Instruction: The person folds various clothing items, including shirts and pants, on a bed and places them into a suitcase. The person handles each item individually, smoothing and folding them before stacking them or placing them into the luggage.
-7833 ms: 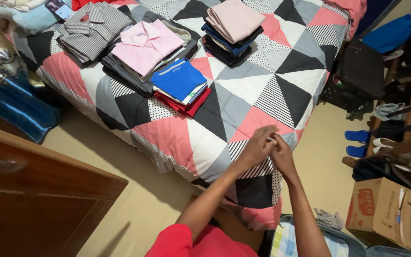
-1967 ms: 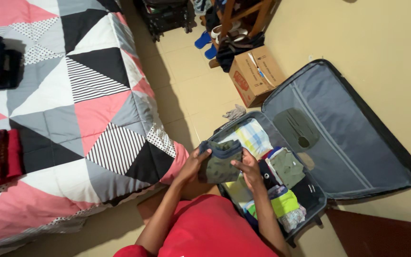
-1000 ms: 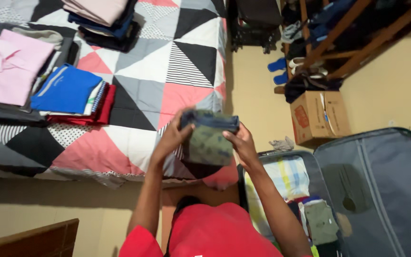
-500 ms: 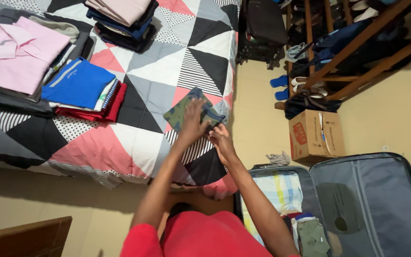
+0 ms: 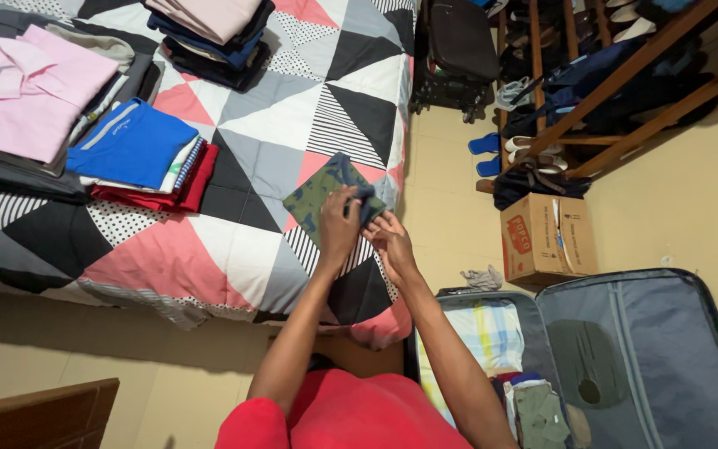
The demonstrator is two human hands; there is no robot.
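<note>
A small folded green patterned garment with a dark blue band (image 5: 319, 194) lies on the quilted bed (image 5: 234, 249) near its corner. My left hand (image 5: 340, 223) presses on it and pinches its blue edge. My right hand (image 5: 388, 236) grips the same blue edge from the right. Both arms reach up from my red shirt at the bottom. To the left on the bed sits a stack with a blue shirt on top (image 5: 130, 143).
More folded stacks lie on the bed: a pink shirt (image 5: 31, 71) and a pale pink pile (image 5: 209, 17). An open suitcase (image 5: 625, 357) with clothes lies on the floor at the right. A cardboard box (image 5: 546, 237), wooden rack (image 5: 617, 79) and sandals stand behind it.
The garment was held up over the suitcase, then carried to the bed and laid down. In the last half second both hands slid slightly toward its blue edge.
</note>
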